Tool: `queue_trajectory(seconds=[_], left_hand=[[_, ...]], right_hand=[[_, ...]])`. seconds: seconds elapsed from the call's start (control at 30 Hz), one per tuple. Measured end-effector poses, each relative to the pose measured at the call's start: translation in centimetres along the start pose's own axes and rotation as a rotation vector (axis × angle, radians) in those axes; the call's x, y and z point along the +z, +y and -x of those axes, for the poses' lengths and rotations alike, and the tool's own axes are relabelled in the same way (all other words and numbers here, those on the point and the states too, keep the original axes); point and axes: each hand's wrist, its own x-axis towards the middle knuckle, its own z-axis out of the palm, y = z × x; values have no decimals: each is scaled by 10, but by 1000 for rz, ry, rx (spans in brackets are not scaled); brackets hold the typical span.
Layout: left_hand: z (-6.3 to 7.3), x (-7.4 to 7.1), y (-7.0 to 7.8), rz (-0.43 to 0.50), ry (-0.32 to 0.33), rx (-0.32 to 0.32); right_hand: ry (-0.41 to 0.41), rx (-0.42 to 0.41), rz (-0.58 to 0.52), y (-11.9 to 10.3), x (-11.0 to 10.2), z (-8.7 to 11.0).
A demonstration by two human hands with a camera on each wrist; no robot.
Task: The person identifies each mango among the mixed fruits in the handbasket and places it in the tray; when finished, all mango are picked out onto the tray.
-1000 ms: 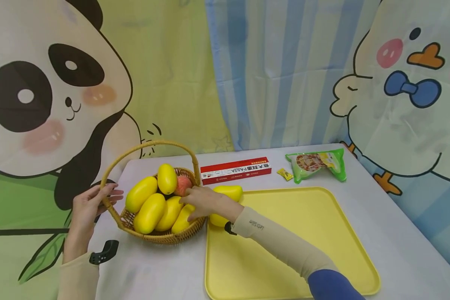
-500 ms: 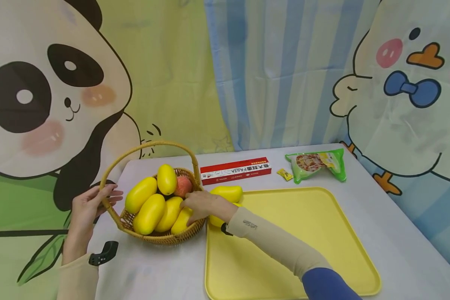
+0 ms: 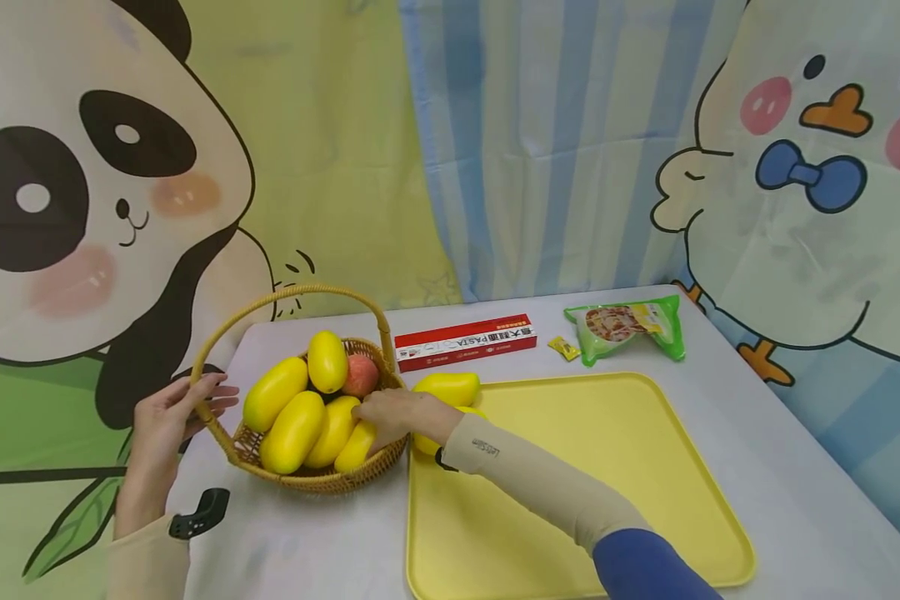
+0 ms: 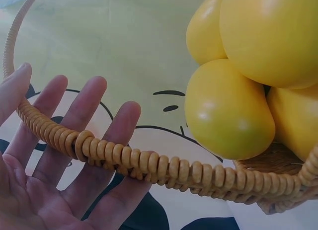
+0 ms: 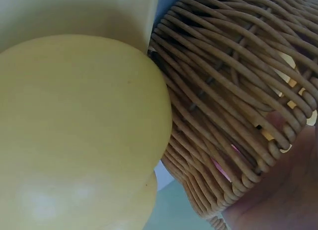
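Note:
Several yellow mangoes (image 3: 292, 433) and a red peach-like fruit (image 3: 362, 375) fill a wicker basket (image 3: 322, 483) with a tall arched handle (image 3: 300, 290). My left hand (image 3: 167, 421) is at the left foot of the handle. In the left wrist view its fingers (image 4: 82, 108) lie spread and fairly straight behind the handle, thumb on the near side. My right hand (image 3: 397, 414) reaches over the basket's right rim, thumb and fingers around a mango (image 3: 354, 448); its fingertips are partly hidden. Close below its wrist, mangoes (image 5: 79, 130) lie beside the basket's wall (image 5: 218, 81).
A yellow tray (image 3: 570, 483) lies right of the basket, with mangoes (image 3: 447, 387) at its back left corner, partly behind the right forearm. Along the back of the white table stand a red and white pasta box (image 3: 465, 342), a small yellow packet (image 3: 564, 348) and a green food bag (image 3: 626, 327).
The right hand has shifted slightly left and down over the mango at the basket's right side. The left hand stays at the handle. The whole view has drifted a little.

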Motion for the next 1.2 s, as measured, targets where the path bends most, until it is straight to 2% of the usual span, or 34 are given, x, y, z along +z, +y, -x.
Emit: queue_trajectory(seconds=[0.37, 0.6, 0.9, 1.2], left_hand=[[3, -1, 2, 3, 1, 2], [4, 0, 3, 21, -7, 4], [3, -1, 3, 2, -11, 8], [2, -1, 3, -15, -11, -5]], right_hand=[[-36, 53, -104, -6, 5, -6], [-36, 69, -95, -7, 5, -6], [65, -58, 48, -3, 2, -3], [92, -17, 157, -9, -11, 6]])
